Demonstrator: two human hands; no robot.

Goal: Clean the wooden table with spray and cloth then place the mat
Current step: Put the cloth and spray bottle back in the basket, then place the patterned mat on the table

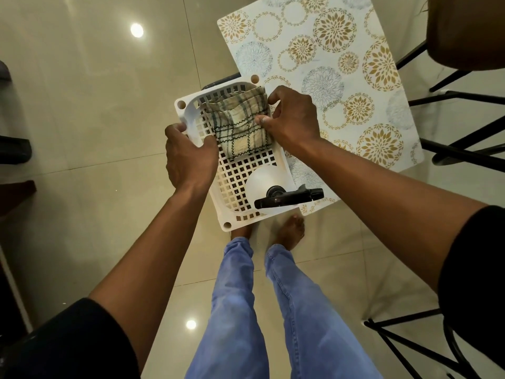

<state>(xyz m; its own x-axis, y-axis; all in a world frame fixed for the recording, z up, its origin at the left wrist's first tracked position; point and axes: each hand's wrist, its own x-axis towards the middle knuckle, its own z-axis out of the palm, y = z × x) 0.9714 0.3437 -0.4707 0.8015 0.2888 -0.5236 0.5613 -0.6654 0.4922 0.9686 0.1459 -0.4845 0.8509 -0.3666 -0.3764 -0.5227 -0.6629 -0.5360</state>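
Note:
I hold a white perforated plastic basket (237,184) in mid-air. My left hand (188,157) grips its left rim, thumb inside. In the far end lies a folded checked cloth (240,124); my right hand (292,119) grips the cloth's right edge, thumb on top. A white spray bottle (263,184) with a black trigger head (289,199) stands in the near end. A white mat (336,77) with gold and blue flower circles covers the table surface right of the basket; the basket overlaps its left edge.
Glossy beige floor tiles (95,105) stretch to the left and below. My legs in blue jeans (246,310) and bare feet stand under the basket. A brown chair seat (464,34) on black metal legs is at top right, more black legs (410,348) at lower right.

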